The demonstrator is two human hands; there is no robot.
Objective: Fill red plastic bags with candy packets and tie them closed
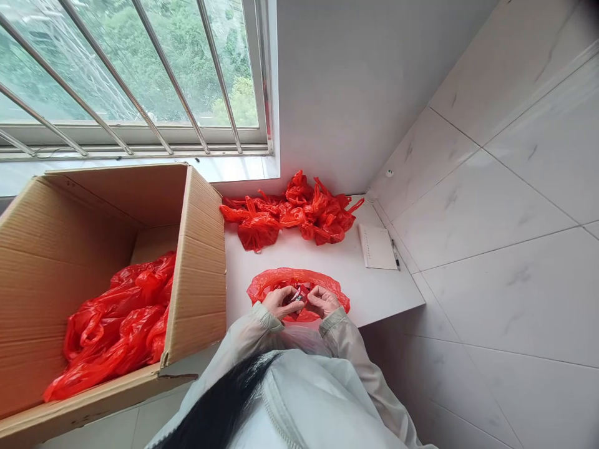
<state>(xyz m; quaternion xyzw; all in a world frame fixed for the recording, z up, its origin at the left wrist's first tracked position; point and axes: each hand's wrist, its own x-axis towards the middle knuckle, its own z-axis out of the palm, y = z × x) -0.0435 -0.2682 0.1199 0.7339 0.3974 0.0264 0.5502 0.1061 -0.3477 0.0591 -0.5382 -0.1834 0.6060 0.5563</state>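
Note:
My left hand [281,302] and my right hand [324,301] meet over an open red plastic bag [299,274] at the front of the white table. Pinched between the fingers of both hands is a small dark red packet [299,295] with a pale mark on it. The bag spreads wide around my hands, and other dark red pieces show inside it, too small to make out. Several tied red plastic bags [304,212] lie bunched together along the back of the table.
On the left stands a large open cardboard box [202,268] with red plastic bags [126,312] inside. A notepad [377,247] and a pen [395,254] lie at the table's right. Behind are a barred window [187,93] and a tiled wall [491,249].

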